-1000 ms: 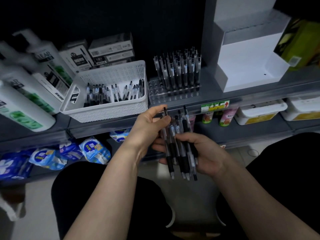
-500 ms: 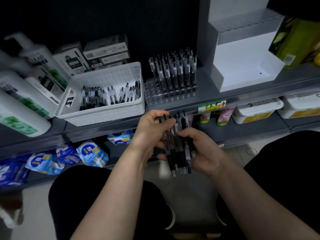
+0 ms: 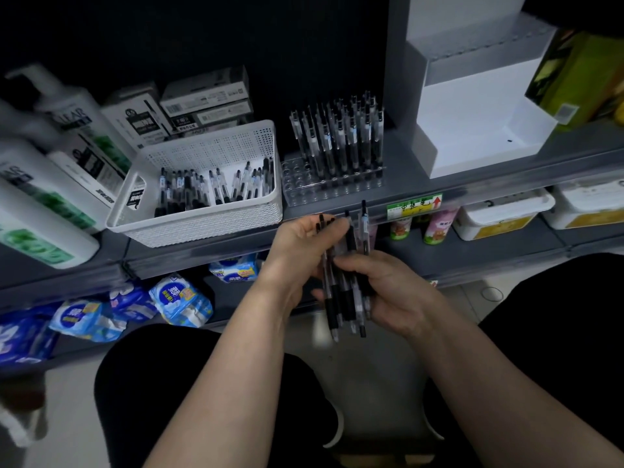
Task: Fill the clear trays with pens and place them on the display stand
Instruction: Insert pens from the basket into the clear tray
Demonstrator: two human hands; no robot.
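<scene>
My right hand [image 3: 388, 295] grips a bundle of black pens [image 3: 344, 298] held upright below the shelf edge. My left hand [image 3: 300, 248] pinches the upper ends of some pens in that bundle. On the shelf above stands a clear tray [image 3: 297, 190] with several pens upright in its back rows; its front holes are bare. Left of it a white mesh basket [image 3: 202, 228] holds several loose pens [image 3: 209, 190]. The white stepped display stand [image 3: 472, 130] sits at the right on the same shelf.
Pen boxes [image 3: 202, 99] are stacked behind the basket. White pump bottles [image 3: 50, 170] crowd the shelf's left. A green box [image 3: 580, 76] leans by the stand. White tubs [image 3: 499, 214] and small cans [image 3: 435, 228] sit on the lower shelf, blue packets [image 3: 179, 298] lower left.
Both hands have stayed together on the bundle. My left hand's fingers have shifted up onto the pen tops, and the pens have been drawn closer together.
</scene>
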